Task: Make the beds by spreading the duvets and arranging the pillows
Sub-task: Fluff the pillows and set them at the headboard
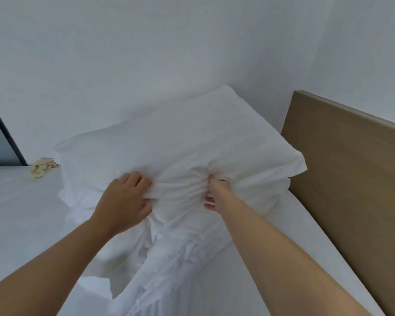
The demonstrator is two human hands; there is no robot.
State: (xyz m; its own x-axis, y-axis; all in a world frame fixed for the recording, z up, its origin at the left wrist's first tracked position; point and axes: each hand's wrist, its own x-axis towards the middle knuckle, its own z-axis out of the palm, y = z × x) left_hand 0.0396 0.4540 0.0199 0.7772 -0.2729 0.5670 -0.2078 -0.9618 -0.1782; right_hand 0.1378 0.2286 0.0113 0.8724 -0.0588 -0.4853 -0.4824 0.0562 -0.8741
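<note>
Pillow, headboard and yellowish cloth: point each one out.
pillow (169, 137), head view, on its smooth upper face.
headboard (351, 167), head view, on the wooden front panel.
yellowish cloth (42, 167), head view, on the middle of the crumpled bundle.

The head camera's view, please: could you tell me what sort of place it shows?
Probably a bedroom, perhaps a hotel room: a white pillow, a rumpled white duvet on the mattress, and a wooden headboard.
</note>
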